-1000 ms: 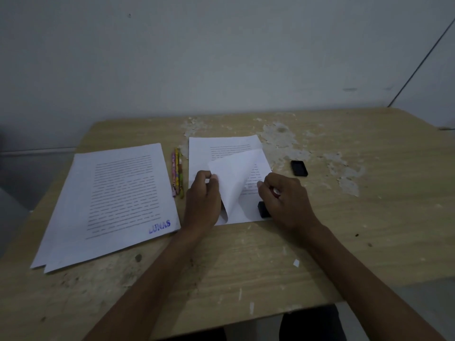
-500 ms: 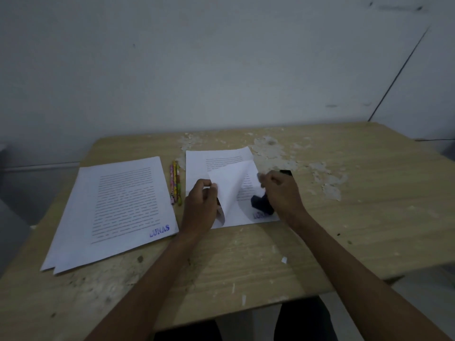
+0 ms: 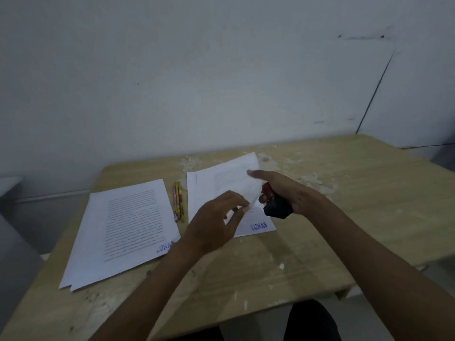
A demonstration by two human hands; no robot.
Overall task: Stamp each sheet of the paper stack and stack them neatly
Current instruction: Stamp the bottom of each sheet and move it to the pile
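On the worn wooden surface (image 3: 307,244) against the pale wall, your right-hand sheet (image 3: 209,188) already shows a blue LUNAS mark, so your next move is carrying it onto the stamped stack (image 3: 123,227) at the left edge and squaring it up. Your left hand (image 3: 216,225) pinches its blurred lifted corner, your right hand (image 3: 288,193) grips the stamp (image 3: 275,205); sheets underneath are hidden.

White sheets (image 3: 123,225) w/ blue stamp mark (image 3: 259,226); black-red stamper (image 3: 277,205); tan table (image 3: 320,230).
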